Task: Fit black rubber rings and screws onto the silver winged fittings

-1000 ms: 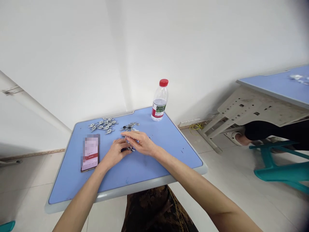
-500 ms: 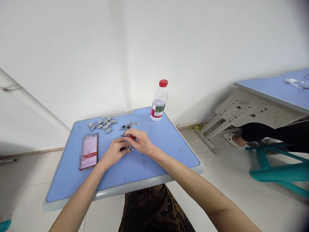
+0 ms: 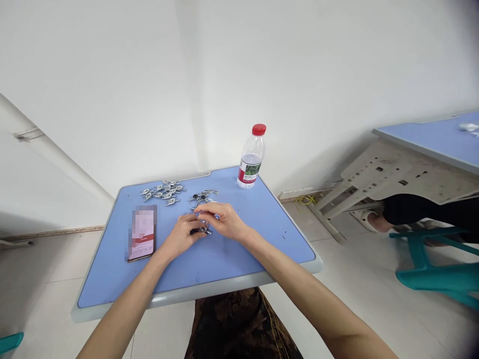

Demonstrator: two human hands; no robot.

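Right hand point(image 3: 225, 220) has shifted slightly, its half-curled grip's hold unclear; left hand point(image 3: 180, 237) pinches a metal fitting point(image 3: 208, 232), part-filled water bottle point(image 3: 250, 168) at their one o'clock.

Left hand point(image 3: 182, 235) and right hand point(image 3: 227, 222) close together over the middle of the desk point(image 3: 239, 259).
The left curls its fingers, knuckles up; the right arches just beside it, index finger and thumb pointing toward the left fingertips. Both bare forearms point(image 3: 299, 281) slant inward across the desk's near edge.

No readable text on bottle label point(image 3: 249, 171) or phone screen point(image 3: 144, 239).
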